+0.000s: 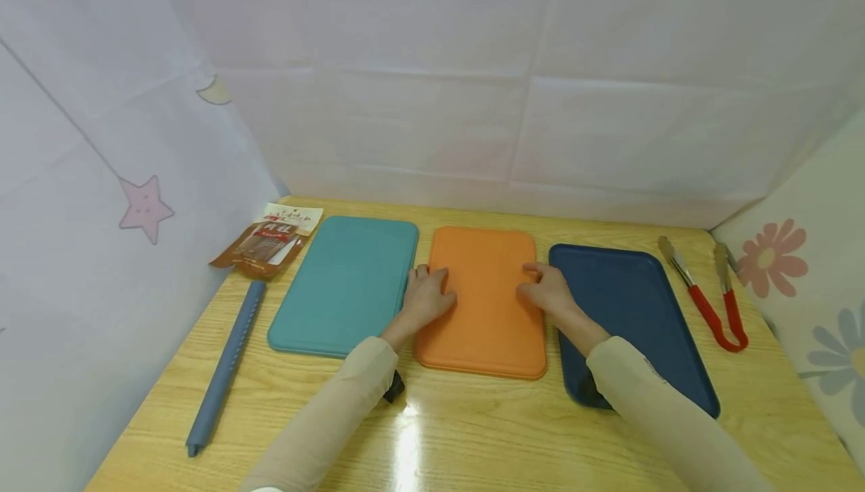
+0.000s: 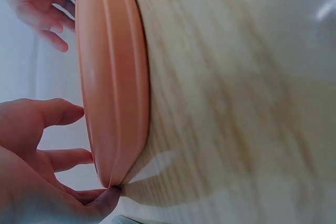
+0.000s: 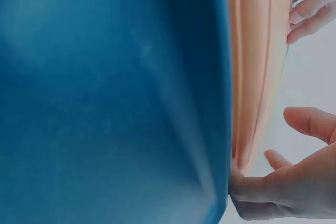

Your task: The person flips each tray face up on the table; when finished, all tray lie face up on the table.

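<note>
Left hand (image 1: 424, 298) fingers lie along the left edge of the orange board (image 1: 486, 297), the thumb on its top, so that it appears to pinch that side. Across from it, the right hand (image 1: 549, 291) rests loosely at the board's right edge: its outer fingers reach down beside the edge, while the right wrist view shows the thumb raised off the surface. The board lies flat on the table (image 1: 473, 432), just below the middle of the frame.

The step in hand looks like taking hold of the board, or steadying it, from its two long sides. Judged from this grasp, a move would call for the right thumb to come down and for even pressure from both sides, with care for the narrow gap at the navy tray (image 1: 615, 289).

That tray, right of centre, shows a plain blue floor within what looks like a raised rim; the right sleeve (image 1: 665, 405) hides part of it. The teal board (image 1: 348, 282) lies left of centre; whether it or the orange one is hollow cannot be told. Near the left edge of the table, a printed packet (image 1: 266, 240) shows something brown on its front, perhaps its contents. Below it lies a blue-grey bar (image 1: 226, 368), and red-handled tongs (image 1: 707, 317) lie at right.
</note>
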Motion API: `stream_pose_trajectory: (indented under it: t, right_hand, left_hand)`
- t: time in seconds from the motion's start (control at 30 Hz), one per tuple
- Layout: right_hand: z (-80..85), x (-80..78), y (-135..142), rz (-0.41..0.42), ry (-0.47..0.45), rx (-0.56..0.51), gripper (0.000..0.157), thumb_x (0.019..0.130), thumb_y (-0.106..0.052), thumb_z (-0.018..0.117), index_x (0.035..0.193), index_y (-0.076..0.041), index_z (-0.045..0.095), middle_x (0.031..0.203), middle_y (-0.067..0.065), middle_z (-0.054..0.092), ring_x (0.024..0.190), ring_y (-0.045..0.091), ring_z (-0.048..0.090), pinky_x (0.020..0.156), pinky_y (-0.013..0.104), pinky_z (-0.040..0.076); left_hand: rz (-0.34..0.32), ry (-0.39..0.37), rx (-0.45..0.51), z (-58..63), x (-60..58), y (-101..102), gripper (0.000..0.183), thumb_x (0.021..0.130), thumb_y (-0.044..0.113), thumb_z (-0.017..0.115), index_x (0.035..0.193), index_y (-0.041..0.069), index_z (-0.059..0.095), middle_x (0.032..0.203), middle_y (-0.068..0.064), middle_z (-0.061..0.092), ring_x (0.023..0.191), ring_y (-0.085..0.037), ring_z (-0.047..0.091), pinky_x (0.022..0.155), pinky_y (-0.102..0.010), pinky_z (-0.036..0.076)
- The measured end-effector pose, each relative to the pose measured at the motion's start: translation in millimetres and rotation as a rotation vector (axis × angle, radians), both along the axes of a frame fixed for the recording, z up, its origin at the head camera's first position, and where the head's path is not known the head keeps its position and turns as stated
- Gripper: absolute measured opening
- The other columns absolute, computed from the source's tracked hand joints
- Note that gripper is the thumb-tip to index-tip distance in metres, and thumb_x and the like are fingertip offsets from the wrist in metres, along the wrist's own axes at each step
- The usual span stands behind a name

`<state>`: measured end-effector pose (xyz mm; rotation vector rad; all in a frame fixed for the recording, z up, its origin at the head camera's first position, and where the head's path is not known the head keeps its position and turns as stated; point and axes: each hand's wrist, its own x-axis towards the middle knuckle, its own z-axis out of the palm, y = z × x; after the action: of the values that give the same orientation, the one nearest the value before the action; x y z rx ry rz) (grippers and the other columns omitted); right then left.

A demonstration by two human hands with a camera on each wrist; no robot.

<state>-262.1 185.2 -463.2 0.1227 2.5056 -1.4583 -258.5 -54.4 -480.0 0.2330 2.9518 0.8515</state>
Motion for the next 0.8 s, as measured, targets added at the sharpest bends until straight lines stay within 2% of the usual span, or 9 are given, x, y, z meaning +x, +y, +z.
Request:
stream_pose_trajectory:
  t: [0.17,0.3,0.53,0.8]
  right_hand:
    - [1.3,0.4,10,-0.037,0.036,-0.074,0.067,0.083,0.005,0.067,0.145,-0.003,0.043,0.147,0.022,0.037,0.131,0.039,0.038,0.094,0.048,0.046]
    - [5.0,1.9,18,-0.035,0.046,-0.112,0.070,0.082,0.010,0.068,0.145,-0.002,0.042,0.145,0.022,0.040,0.128,0.039,0.042,0.094,0.046,0.047]
    - [15.4,-4.4,30,0.048,-0.027,-0.154,0.074,0.082,0.009,0.069,0.148,-0.001,0.036,0.144,0.028,0.035,0.128,0.041,0.043,0.090,0.041,0.051]
    - [18.7,-8.1,40,0.150,-0.051,-0.138,0.079,0.083,0.002,0.071,0.151,-0.001,0.029,0.143,0.029,0.033,0.125,0.043,0.044,0.087,0.040,0.052]
  left_hand:
    - [0.005,-0.011,0.000,2.5,-0.9,0,0.050,0.094,0.024,0.061,0.138,0.004,0.052,0.137,-0.029,0.038,0.119,-0.039,0.034,0.094,-0.046,0.039]
    - [0.003,-0.041,0.009,4.6,-1.0,0,0.052,0.094,0.025,0.061,0.140,0.004,0.051,0.138,-0.029,0.038,0.119,-0.039,0.034,0.094,-0.046,0.039]
    - [-0.016,-0.046,0.018,5.5,-0.5,-4,0.053,0.094,0.026,0.061,0.140,0.003,0.050,0.137,-0.031,0.039,0.115,-0.039,0.034,0.089,-0.045,0.039]
    - [-0.048,-0.076,0.072,7.5,-0.2,-7,0.054,0.095,0.028,0.059,0.142,0.003,0.047,0.141,-0.030,0.037,0.121,-0.040,0.032,0.091,-0.048,0.040]
